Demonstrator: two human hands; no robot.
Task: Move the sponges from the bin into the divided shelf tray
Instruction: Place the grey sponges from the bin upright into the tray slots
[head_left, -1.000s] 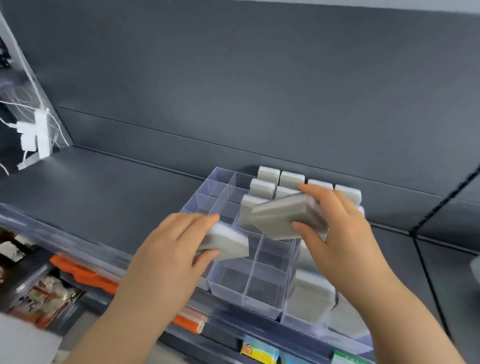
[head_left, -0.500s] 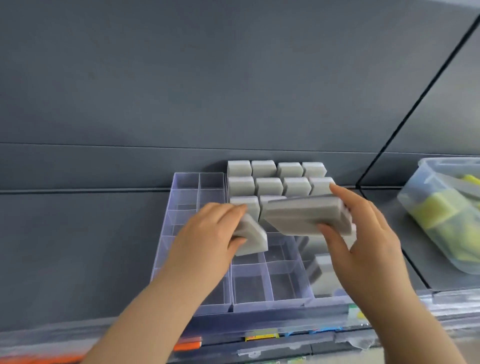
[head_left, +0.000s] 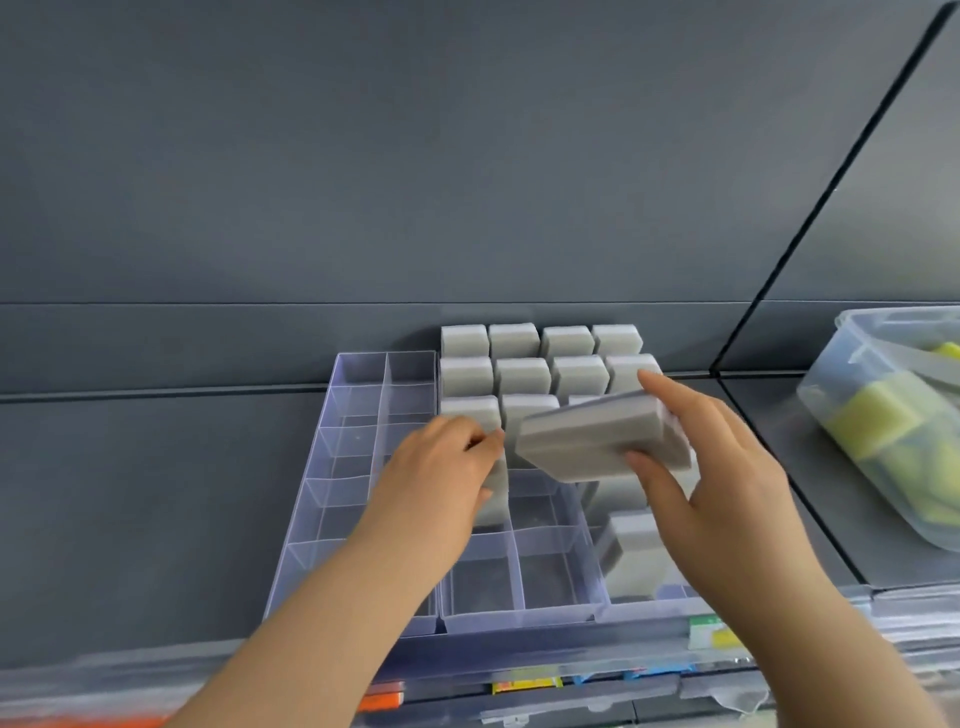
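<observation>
Lower than half a second back, the left hand (head_left: 441, 467) is pressing its low sponge (head_left: 493, 501) down into a middle cell of the tray (head_left: 358, 410); before, that sponge was tilting above the dividers. The fingers are curling over the sponge's top edge and gripping it. The hand is covering most of the block, so only a grey strip is showing under the knuckles, standing upright in the cell.

The right hand (head_left: 722, 478) is holding the raised sponge (head_left: 597, 439) above the tray, thumb clamping the near side and fingers wrapping the far end. That block is lying flat but tipping, its left end hanging just beside the left fingertips. It is blocking the view of the third-row cells behind it.

Behind both hands, stored sponges (head_left: 522, 374) are standing upright in the back rows, packed tight together and reaching to the grey back wall (head_left: 467, 182). One more grey block (head_left: 634, 551) is sitting in the right column near the front, partly hidden by the right wrist.

Off to the right, well apart from the tray, the bin (head_left: 844, 364) is resting on the shelf (head_left: 130, 493), with yellow sponges (head_left: 872, 415) showing through its cloudy wall. Along the shelf's front edge below, coloured labels (head_left: 524, 686) are showing, too blurred to read.
</observation>
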